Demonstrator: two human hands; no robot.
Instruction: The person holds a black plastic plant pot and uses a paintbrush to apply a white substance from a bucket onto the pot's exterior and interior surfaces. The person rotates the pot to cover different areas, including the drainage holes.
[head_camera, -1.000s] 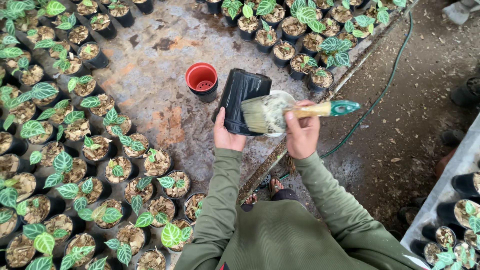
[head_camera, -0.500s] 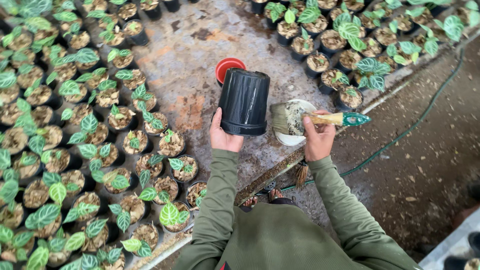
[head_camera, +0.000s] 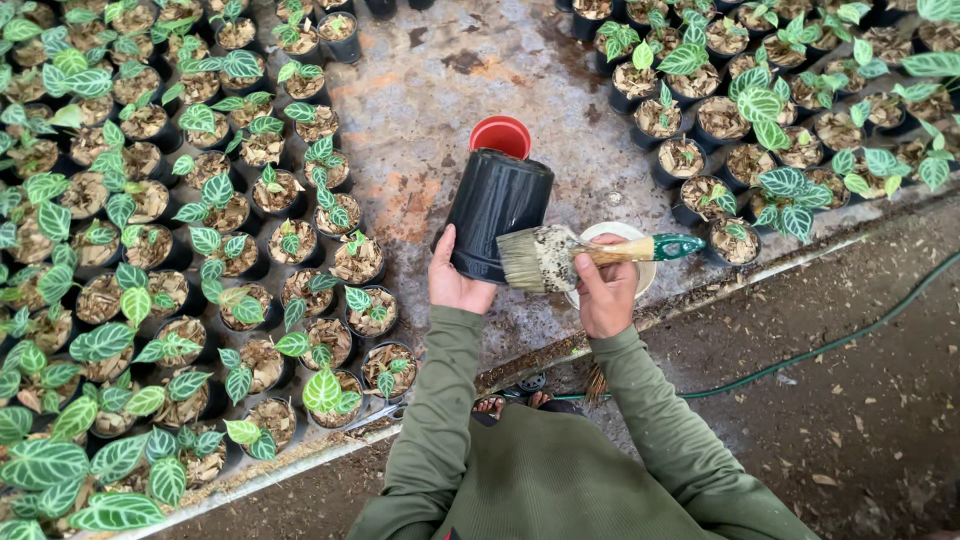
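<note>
My left hand (head_camera: 455, 281) grips an empty black plastic pot (head_camera: 497, 212) by its rim, holding it tilted with the base pointing away from me. My right hand (head_camera: 605, 293) holds a wide paintbrush (head_camera: 588, 254) with a wooden shaft and a green handle end. Its pale bristles touch the pot's right side. A white bowl (head_camera: 622, 234) sits on the slab under the brush, partly hidden by it. A small red pot (head_camera: 501, 135) stands just beyond the black pot.
Many small black pots with green white-veined seedlings (head_camera: 150, 270) crowd the concrete slab (head_camera: 420, 110) at left; more stand at top right (head_camera: 760, 110). A green hose (head_camera: 830, 345) runs across the dirt ground at right. My feet in sandals (head_camera: 510, 402) are at the slab's edge.
The brush has swung left from the white bowl onto the black pot's side. The pot has stayed in my left hand, raised over the slab near the red pot.
</note>
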